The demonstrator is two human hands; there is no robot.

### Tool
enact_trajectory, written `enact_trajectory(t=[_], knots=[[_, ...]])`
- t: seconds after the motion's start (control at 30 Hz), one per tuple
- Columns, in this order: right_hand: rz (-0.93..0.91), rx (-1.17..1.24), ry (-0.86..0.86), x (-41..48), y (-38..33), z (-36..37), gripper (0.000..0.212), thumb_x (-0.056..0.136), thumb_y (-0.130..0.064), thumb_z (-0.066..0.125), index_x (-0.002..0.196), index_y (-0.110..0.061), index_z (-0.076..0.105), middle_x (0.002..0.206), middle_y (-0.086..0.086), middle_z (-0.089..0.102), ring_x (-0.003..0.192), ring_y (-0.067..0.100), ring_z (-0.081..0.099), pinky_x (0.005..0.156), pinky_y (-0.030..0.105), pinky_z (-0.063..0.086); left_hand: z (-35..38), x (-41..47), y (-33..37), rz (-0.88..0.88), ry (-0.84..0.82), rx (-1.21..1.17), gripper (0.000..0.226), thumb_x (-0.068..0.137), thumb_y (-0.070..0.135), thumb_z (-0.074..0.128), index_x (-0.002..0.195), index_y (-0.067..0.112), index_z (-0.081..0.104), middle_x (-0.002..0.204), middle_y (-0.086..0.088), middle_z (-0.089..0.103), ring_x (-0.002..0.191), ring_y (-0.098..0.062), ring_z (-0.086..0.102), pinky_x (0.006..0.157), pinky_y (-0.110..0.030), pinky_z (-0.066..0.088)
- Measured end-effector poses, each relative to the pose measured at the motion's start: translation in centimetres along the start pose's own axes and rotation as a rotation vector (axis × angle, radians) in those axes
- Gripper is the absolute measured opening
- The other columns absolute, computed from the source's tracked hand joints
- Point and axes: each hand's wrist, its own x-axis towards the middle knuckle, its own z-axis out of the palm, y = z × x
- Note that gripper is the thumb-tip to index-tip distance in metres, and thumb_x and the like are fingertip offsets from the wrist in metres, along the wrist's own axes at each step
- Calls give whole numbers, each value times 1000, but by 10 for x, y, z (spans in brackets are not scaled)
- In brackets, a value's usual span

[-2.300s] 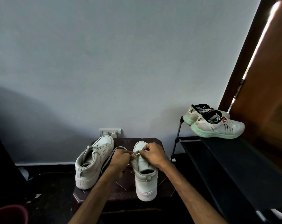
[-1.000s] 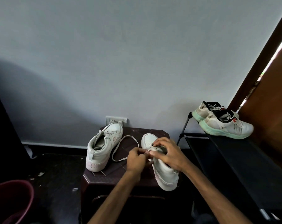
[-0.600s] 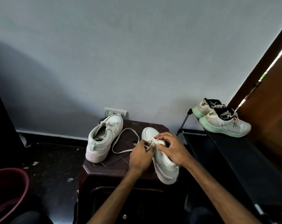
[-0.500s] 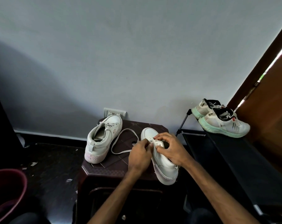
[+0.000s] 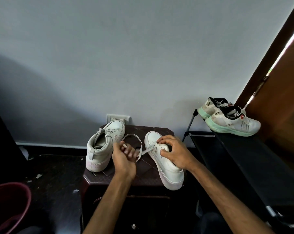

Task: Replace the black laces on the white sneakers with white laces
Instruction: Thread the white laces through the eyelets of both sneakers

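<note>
A pale grey-blue wall (image 5: 143, 56) fills the upper frame above a dark, scuffed floor (image 5: 55, 174), with a white socket (image 5: 118, 117) low on the wall at centre. In the lower left corner stands a dark red bucket (image 5: 13, 185); its inside is too dark to tell what it holds.

A small dark brown desk (image 5: 143, 173) sits at lower centre and carries both white sneakers. The laced sneaker (image 5: 102, 149) rests on its left part, heel toward the camera and toe near the socket, with pale laces threaded through its eyelets.

Just right of it, the left hand (image 5: 124, 159) hovers over the desk, its fingers curled around the white lace (image 5: 134, 136); the hand is blurred. The lace arcs as a flat loop above the desk between the two shoes and runs to the front eyelets of the held sneaker (image 5: 166, 164). That shoe is tilted, toe toward the wall, its heel overhanging the desk's near edge, its pale sole showing.

The right hand (image 5: 176, 152) grips its top, fingertips at the eyelets and thumb on the side.

At right, a black shoe rack (image 5: 244, 157) bears a pair of white trainers (image 5: 230, 120) with mint-green soles, beside a brown door (image 5: 281, 98).
</note>
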Motion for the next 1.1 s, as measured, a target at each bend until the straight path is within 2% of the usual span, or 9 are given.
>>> enact_trajectory(t=[0.1,0.17,0.43,0.57,0.67,0.83,0.97,1.03,1.1], knots=[[-11,-17,16,0,1,0,48,65,-52,53,104,-30,70,112,-33,55,117,-1,47,107,42,38,-2,0,-20,346,-163,957,21,93,25,60,77,16,49,53,8,46,47,-11,39,46,-26,34],[-9,-24,23,1,0,-1,49,66,-54,53,105,-30,70,111,-34,55,117,0,46,106,42,38,3,-1,-29,412,-304,1402,26,88,42,66,92,20,54,61,5,57,56,-12,53,55,-29,36],[10,-56,1,1,1,-2,37,74,-36,66,111,-28,70,115,-33,51,120,2,43,107,47,35,10,12,-1,363,-359,1830,13,88,31,65,89,18,67,74,4,62,77,-21,60,67,-28,40],[8,-60,7,-1,-1,-1,35,76,-31,69,111,-27,70,110,-36,48,119,1,42,108,46,34,3,8,30,133,-608,1597,11,89,21,66,82,13,69,60,2,57,53,-13,48,53,-24,41],[10,-50,14,-1,1,-2,34,76,-31,69,110,-27,70,112,-36,49,119,1,41,107,46,34,4,-12,60,-92,-536,1093,18,97,11,51,81,9,61,54,5,35,42,-5,23,36,-15,18],[28,-51,15,1,0,-2,35,76,-32,69,110,-27,70,120,-29,52,122,4,41,108,47,33,8,-16,76,110,-301,439,20,92,13,38,75,16,48,64,6,44,53,-3,39,45,-18,25],[41,-59,29,-1,-1,-1,36,75,-32,69,111,-26,70,122,-26,54,122,5,42,107,47,34,25,-5,46,-3,-316,97,27,93,19,34,68,23,40,74,3,52,71,-12,55,68,-28,34],[46,-64,35,-1,-1,-2,37,75,-32,69,111,-26,70,121,-25,55,121,6,43,106,46,35,37,-4,32,-78,-293,12,31,95,22,35,64,23,33,54,4,42,50,-11,47,73,-29,41],[53,-67,34,-2,-3,-2,37,74,-33,68,110,-26,70,121,-24,55,121,6,44,106,46,35,44,-5,29,-131,-315,52,33,96,23,38,64,23,29,43,7,24,35,-7,23,57,-21,44]])
